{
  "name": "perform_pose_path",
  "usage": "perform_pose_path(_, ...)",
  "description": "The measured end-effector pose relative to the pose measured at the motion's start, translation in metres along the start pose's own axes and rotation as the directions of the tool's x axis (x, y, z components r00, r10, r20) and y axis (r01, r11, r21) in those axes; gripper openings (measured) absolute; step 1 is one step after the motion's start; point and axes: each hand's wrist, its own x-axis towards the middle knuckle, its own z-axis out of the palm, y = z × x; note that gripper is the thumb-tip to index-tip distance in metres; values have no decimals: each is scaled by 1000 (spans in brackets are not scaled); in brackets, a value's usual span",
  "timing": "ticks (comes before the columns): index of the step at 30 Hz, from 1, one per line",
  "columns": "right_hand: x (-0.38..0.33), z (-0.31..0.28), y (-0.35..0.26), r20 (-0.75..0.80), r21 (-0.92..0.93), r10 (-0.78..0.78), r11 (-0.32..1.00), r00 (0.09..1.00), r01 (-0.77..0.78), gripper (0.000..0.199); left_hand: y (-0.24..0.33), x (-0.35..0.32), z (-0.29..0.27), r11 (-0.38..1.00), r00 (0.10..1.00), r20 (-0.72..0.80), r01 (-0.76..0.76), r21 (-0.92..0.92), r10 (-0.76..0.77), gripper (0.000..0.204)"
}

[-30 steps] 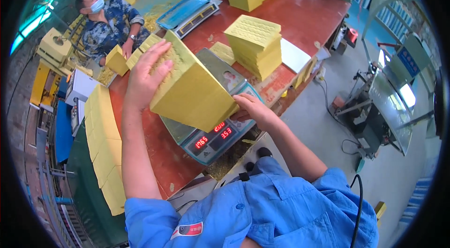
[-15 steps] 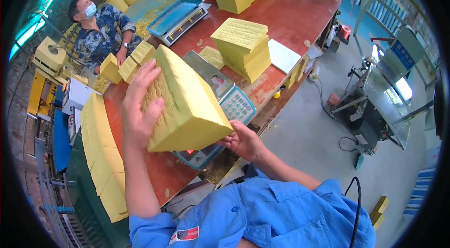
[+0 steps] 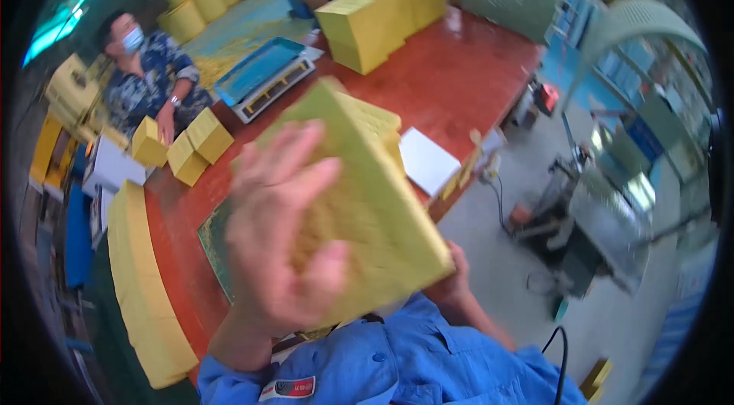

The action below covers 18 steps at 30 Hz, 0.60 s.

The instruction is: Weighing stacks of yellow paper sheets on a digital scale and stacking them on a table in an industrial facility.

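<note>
Between my two hands is a thick block of stacked yellow paper (image 3: 386,206), tilted and raised in front of my chest. My left hand (image 3: 279,229) lies on its broad face with the fingers spread, blurred by motion. My right hand (image 3: 453,283) grips the lower right corner, its fingers mostly hidden behind the block. Part of another yellow paper stack (image 3: 378,123) shows behind the block, on the red table (image 3: 466,68). A white flat pad (image 3: 428,160) lies to the right of that stack. At the left, a green edge (image 3: 214,244) peeks out from under my arm.
A blue-topped scale (image 3: 264,72) and a large row of yellow blocks (image 3: 375,19) stand farther back. Across the left side, a masked person (image 3: 149,76) touches small yellow blocks (image 3: 199,145). A long yellow row (image 3: 145,290) lines the left; a metal machine (image 3: 604,206) stands right.
The block has come up closer to me and turned, so its broad face shows more. It now hides the keypad scale. My left hand has moved lower and right; the view has shifted.
</note>
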Motion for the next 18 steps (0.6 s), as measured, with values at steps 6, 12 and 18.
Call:
perform_pose_path(6,73,-29,-150,-120,-119,-110,988,987,95,53,25,100,128,996,996,-68,-66,-66,61,53)
perform_pose_path(12,164,-24,-231,-143,-158,-196,972,970,173,46,-10,178,229,994,994,-68,82,-67,-87,54)
perform_pose_path(18,222,-132,-290,-178,-274,76,954,981,-124,38,-75,208,300,942,943,-23,333,35,-332,52)
